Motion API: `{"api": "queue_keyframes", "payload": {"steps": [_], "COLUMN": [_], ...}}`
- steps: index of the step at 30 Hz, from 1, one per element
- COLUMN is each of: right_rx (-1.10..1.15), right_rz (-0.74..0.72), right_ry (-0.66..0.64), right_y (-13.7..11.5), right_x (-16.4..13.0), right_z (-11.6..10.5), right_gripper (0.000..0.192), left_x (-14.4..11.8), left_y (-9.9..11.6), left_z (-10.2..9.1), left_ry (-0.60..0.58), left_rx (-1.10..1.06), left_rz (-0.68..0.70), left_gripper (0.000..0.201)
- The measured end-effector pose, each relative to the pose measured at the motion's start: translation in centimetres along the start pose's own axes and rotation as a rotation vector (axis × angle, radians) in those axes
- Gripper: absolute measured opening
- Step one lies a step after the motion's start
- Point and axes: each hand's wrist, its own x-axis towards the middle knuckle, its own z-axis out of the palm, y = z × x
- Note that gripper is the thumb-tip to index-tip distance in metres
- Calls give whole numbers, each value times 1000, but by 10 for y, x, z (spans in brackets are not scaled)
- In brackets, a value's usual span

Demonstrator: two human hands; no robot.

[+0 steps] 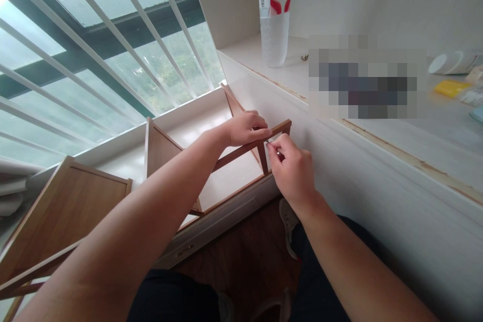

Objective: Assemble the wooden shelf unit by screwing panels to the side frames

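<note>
A brown wooden rack (241, 150) with flat panels and thin rails rests on the white window ledge. My left hand (247, 128) is closed over its top rail, close to the rail's right end. Just right of it, my right hand (292, 171) pinches a thin, shiny metal piece (279, 152) against the joint where an upright meets that rail. The fingers cover most of this piece, so I cannot tell whether it is a screw or a small tool.
A barred window lies left. On the white counter (249, 55) at right stand a water bottle (274, 20), small metal hardware (304, 57), a white container (455, 62) and a yellow-ended packet (451, 88); one patch is blurred. A drawer front (215, 229) sits below the ledge.
</note>
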Motion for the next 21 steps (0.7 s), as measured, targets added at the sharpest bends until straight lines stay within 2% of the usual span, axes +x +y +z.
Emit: {"api": "queue_keyframes", "payload": {"steps": [4, 10, 13, 17, 19, 21], "right_rx": [290, 1070, 1306, 1599, 1747, 1882], "right_rz": [195, 710, 873, 1149, 1228, 1235], "right_ry": [-41, -145, -184, -262, -287, -312], "right_y": [-4, -9, -14, -20, -21, -21], "right_x": [2, 7, 11, 17, 18, 17], "right_z": [3, 5, 1, -6, -9, -10], "right_gripper": [21, 24, 24, 34, 35, 34], "left_x": [-1, -1, 0, 0, 0, 0], "left_y": [3, 3, 1, 0, 1, 2], "left_z": [-1, -2, -1, 0, 0, -1], "left_ry": [5, -6, 1, 18, 19, 17], "left_rx": [-6, -4, -5, -20, -16, -8], "left_rz": [-24, -19, 0, 20, 34, 36], "left_gripper": [44, 46, 46, 45, 44, 44]}}
